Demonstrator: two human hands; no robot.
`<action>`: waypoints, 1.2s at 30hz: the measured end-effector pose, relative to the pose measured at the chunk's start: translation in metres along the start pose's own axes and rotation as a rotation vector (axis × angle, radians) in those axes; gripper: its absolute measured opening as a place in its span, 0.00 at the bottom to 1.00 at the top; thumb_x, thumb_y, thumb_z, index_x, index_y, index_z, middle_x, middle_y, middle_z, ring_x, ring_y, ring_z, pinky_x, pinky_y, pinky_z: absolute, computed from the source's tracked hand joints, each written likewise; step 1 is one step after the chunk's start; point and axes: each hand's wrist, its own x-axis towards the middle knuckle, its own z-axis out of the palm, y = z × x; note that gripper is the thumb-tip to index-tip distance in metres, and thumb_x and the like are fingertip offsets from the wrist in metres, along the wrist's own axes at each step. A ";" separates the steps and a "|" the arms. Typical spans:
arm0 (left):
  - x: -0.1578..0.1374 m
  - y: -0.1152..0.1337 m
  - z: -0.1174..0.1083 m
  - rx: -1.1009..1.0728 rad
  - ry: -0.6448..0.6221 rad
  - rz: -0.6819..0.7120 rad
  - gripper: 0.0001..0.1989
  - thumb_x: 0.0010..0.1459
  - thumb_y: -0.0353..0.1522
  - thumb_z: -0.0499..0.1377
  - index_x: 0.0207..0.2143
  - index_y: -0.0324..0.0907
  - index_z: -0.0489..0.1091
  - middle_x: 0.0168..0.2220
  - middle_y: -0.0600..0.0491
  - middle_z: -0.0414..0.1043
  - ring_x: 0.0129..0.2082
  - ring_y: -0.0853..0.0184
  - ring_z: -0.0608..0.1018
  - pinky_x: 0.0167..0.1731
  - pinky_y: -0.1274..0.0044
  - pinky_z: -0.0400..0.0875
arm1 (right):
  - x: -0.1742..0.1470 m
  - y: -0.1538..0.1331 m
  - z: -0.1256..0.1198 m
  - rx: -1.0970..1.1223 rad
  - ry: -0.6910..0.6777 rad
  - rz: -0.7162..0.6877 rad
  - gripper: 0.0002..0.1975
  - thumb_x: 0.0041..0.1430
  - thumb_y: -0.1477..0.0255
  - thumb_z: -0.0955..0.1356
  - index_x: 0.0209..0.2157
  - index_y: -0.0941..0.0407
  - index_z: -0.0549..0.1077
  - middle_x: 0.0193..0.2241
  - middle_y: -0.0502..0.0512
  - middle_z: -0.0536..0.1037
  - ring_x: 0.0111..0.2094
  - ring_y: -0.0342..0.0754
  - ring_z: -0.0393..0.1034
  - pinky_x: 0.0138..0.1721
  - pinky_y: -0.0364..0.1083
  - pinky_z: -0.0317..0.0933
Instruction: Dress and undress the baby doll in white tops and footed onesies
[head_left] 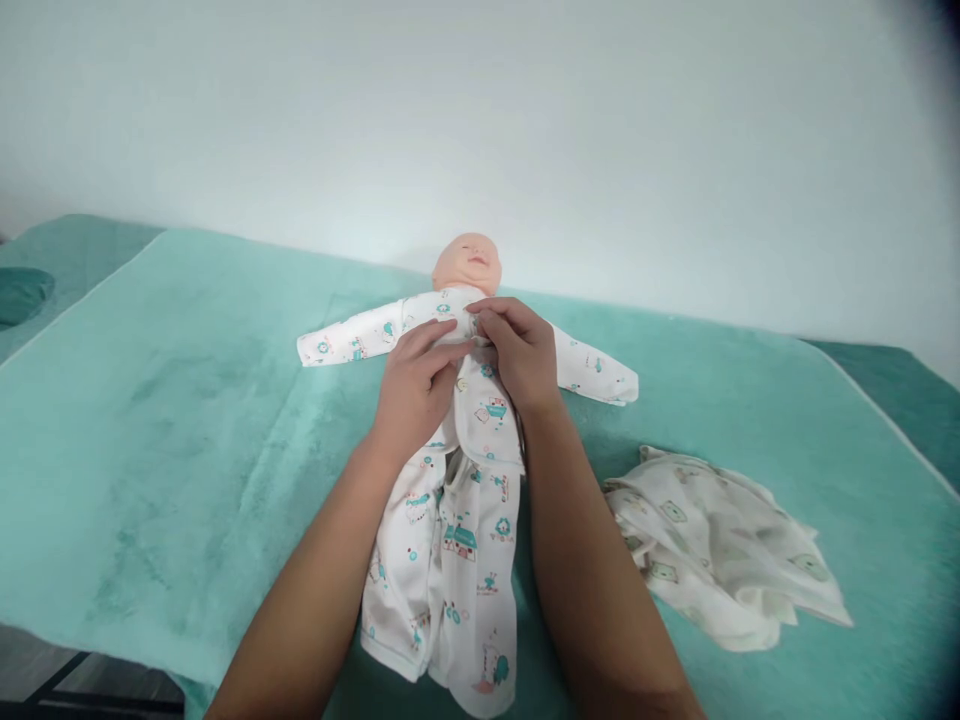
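Note:
A baby doll [466,262] lies on its back, its head toward the wall. It wears a white printed baby shirt [491,410] with both long sleeves spread out sideways, and matching baby pants [476,560]. My left hand [420,380] is on the shirt's chest, index finger reaching to the front opening, and seems to hold the fabric there; its thumb is mostly hidden. Close beside it, my right hand [521,350] pinches the shirt's front edge just below the neck. Below my hands the shirt's lower front flaps lie apart over the pants' waist.
A crumpled white cloth [727,550] with green prints lies to the right of my right forearm. Everything rests on a teal cover [187,430] over a table or bed. A plain white wall [480,120] stands directly behind. Dark floor [90,680] shows at the lower left.

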 end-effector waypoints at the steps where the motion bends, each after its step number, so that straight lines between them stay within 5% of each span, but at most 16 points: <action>1: 0.000 0.000 0.000 0.006 -0.007 0.000 0.17 0.66 0.23 0.55 0.47 0.48 0.81 0.60 0.50 0.77 0.64 0.60 0.74 0.66 0.59 0.70 | 0.000 0.000 0.000 0.012 -0.004 0.004 0.09 0.61 0.67 0.68 0.37 0.53 0.80 0.25 0.47 0.67 0.26 0.42 0.59 0.26 0.43 0.53; 11: 0.001 0.007 -0.002 -0.017 0.009 -0.033 0.16 0.66 0.24 0.55 0.50 0.46 0.75 0.60 0.48 0.77 0.63 0.60 0.75 0.66 0.59 0.69 | 0.000 -0.001 -0.002 -0.015 -0.033 -0.039 0.10 0.63 0.64 0.67 0.38 0.51 0.80 0.26 0.48 0.68 0.27 0.44 0.62 0.29 0.45 0.59; 24: 0.000 0.010 -0.004 -0.118 0.047 -0.137 0.14 0.61 0.19 0.54 0.37 0.44 0.75 0.57 0.48 0.78 0.60 0.60 0.77 0.62 0.60 0.73 | 0.000 -0.002 0.003 -0.035 -0.011 -0.056 0.09 0.62 0.66 0.68 0.38 0.51 0.81 0.25 0.47 0.73 0.25 0.43 0.63 0.28 0.45 0.58; 28: 0.003 0.006 -0.017 -0.174 -0.092 -0.161 0.12 0.62 0.23 0.58 0.40 0.47 0.76 0.62 0.49 0.74 0.65 0.58 0.73 0.63 0.60 0.73 | -0.006 -0.020 0.000 -0.294 -0.071 -0.118 0.09 0.65 0.67 0.67 0.37 0.52 0.80 0.25 0.47 0.75 0.26 0.44 0.65 0.32 0.46 0.59; 33: 0.005 0.000 -0.036 -0.189 -0.320 -0.091 0.11 0.64 0.29 0.61 0.46 0.50 0.78 0.69 0.49 0.65 0.72 0.57 0.65 0.70 0.58 0.64 | -0.022 -0.058 -0.013 -0.629 -0.356 -0.137 0.14 0.69 0.66 0.65 0.30 0.52 0.77 0.21 0.47 0.72 0.24 0.44 0.62 0.29 0.46 0.51; 36: 0.003 -0.001 -0.039 -0.150 -0.370 -0.037 0.10 0.66 0.30 0.60 0.46 0.49 0.79 0.71 0.49 0.62 0.74 0.57 0.61 0.72 0.57 0.61 | -0.036 -0.059 -0.015 -0.619 -0.306 -0.119 0.13 0.70 0.66 0.65 0.32 0.52 0.78 0.23 0.48 0.75 0.25 0.45 0.64 0.29 0.47 0.52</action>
